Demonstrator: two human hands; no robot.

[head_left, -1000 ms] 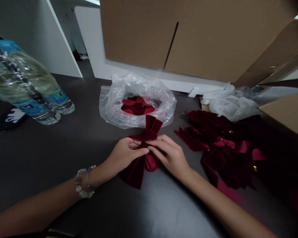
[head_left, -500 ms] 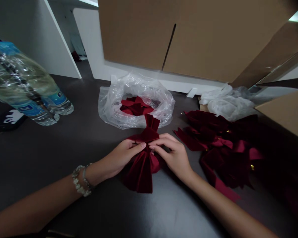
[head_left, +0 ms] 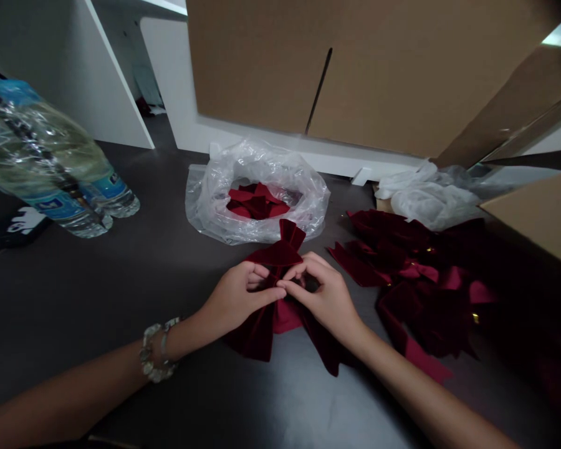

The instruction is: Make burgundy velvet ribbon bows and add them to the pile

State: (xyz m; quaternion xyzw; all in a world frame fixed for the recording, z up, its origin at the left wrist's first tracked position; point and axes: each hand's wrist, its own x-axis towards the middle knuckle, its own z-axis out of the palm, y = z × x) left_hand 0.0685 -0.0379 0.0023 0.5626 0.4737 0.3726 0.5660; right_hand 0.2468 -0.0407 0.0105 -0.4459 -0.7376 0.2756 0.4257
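A dark red velvet bow [head_left: 273, 254] is held just above the dark tabletop, its ribbon tails spreading toward me. My left hand [head_left: 240, 296] pinches the middle of the bow from the left, thumb stretched across to the centre. From the right, my right hand [head_left: 325, 293] grips the same spot, thumb and forefinger meeting the left thumb tip. What exactly lies between the fingertips is hidden. Just behind the bow stands a clear plastic bag [head_left: 308, 218], opened wide, with red ribbon pieces [head_left: 257, 201] inside.
To the right lies a pile of red velvet bows [head_left: 421, 274] with small gold glints. Crumpled white plastic [head_left: 434, 196] sits behind it. Wrapped water bottles [head_left: 70, 162] and a black item with white print [head_left: 16, 224] are at left. A cardboard box [head_left: 374, 75] rises at the back.
The bow has turned a little, and its tails have spread, one now hanging to the right below my right hand. Both thumbs have come together at its centre.
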